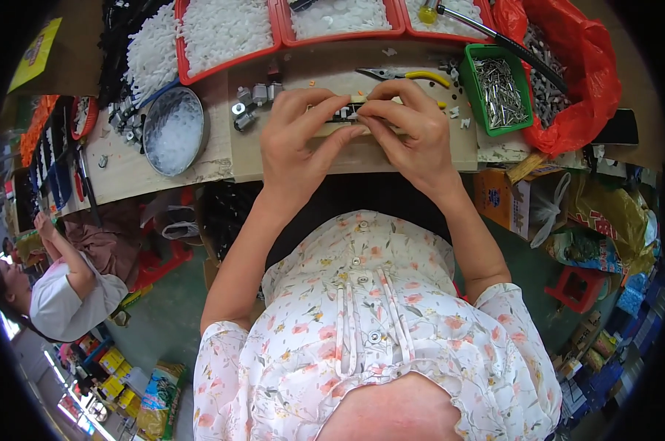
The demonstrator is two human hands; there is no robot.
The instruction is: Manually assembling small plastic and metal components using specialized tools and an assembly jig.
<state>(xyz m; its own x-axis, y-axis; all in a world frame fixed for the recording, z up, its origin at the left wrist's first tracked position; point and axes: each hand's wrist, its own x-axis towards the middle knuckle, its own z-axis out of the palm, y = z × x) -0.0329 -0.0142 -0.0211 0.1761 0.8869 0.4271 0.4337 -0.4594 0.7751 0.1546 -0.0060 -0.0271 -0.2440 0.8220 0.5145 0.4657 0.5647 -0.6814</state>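
Both of my hands meet over the near part of the workbench, around a small black-and-white mechanical part [341,115]. My left hand [297,140] is closed on its left end, thumb and index finger pressing towards the middle. From the other side my right hand [413,132] pinches at the part's right end with thumb and fingertips. A pale strip, perhaps wood, shows under the part; my fingers hide much of both. Pliers [425,76] with yellow handles lie just beyond my right hand. Small square metal pieces [260,93] sit beside my left hand.
Red trays [229,37] of small white plastic pieces line the back. A metal bowl [198,147] of translucent pieces stands left. To the right are a green basket [473,110] of metal pins and a red plastic bag [593,81]. Another person [68,294] sits at far left.
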